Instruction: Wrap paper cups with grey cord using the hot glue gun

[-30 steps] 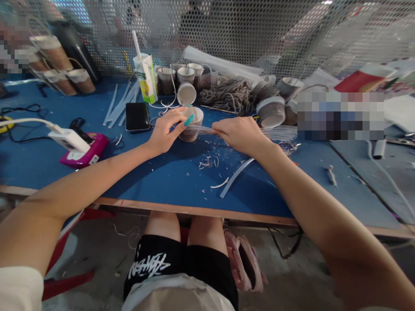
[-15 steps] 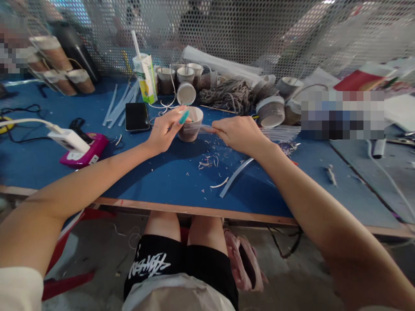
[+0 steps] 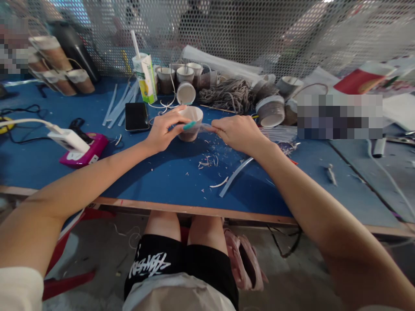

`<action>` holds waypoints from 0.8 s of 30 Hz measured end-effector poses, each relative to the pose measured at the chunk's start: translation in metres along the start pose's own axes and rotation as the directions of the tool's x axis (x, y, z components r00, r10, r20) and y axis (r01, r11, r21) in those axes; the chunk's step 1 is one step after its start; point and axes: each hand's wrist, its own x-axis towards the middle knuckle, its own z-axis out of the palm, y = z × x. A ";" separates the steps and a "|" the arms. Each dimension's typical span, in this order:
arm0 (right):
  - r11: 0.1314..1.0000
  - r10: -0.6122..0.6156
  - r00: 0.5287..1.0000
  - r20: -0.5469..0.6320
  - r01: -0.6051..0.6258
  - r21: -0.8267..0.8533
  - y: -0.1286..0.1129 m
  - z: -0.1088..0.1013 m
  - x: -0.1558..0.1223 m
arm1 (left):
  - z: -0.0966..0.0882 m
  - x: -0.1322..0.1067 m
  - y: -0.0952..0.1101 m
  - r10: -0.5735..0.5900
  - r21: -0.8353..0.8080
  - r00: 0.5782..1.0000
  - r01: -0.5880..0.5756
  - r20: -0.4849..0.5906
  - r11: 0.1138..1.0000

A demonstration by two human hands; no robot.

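A small cup [image 3: 189, 135], pale inside and brownish outside, stands upright on the blue table. My left hand [image 3: 164, 129] is closed on its left side, fingers at the far rim and thumb across the front. A long teal nail shows at the thumb's tip. A clear plastic strip [image 3: 205, 127] runs along the cup's front wall and out to the right. My right hand [image 3: 238, 134] pinches that strip's end in a closed grip, just right of the cup. How far the strip goes around the cup is hidden.
Similar cups [image 3: 167, 82] and a grey cord bundle [image 3: 227, 96] lie behind. To the left are a drink carton [image 3: 145, 80], a black phone [image 3: 136, 116] and a magenta power block [image 3: 84, 150]. Scraps and a clear strip [image 3: 235, 177] lie in front, near the table edge [image 3: 194, 209].
My left thumb has come down from near the rim onto the strip at the cup's front. My right hand and the cup have hardly moved.
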 end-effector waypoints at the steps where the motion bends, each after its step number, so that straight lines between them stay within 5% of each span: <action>1: 1.000 0.002 1.000 0.002 -0.002 0.001 0.000 -0.001 0.000 | 0.000 0.000 0.000 0.013 0.017 1.000 -0.013 0.005 1.000; 11: 1.000 -0.029 0.998 -0.053 0.029 0.004 0.004 0.003 0.002 | -0.003 0.004 -0.003 -0.030 -0.058 0.999 0.032 0.034 0.998; 17: 1.000 0.005 1.000 0.002 -0.005 -0.029 0.000 0.000 0.002 | -0.012 0.008 0.003 -0.055 -0.151 0.988 0.076 0.142 0.986; 24: 1.000 0.011 1.000 -0.024 -0.011 0.006 0.000 0.002 0.003 | -0.007 0.011 0.007 -0.131 -0.098 0.987 0.140 0.094 0.985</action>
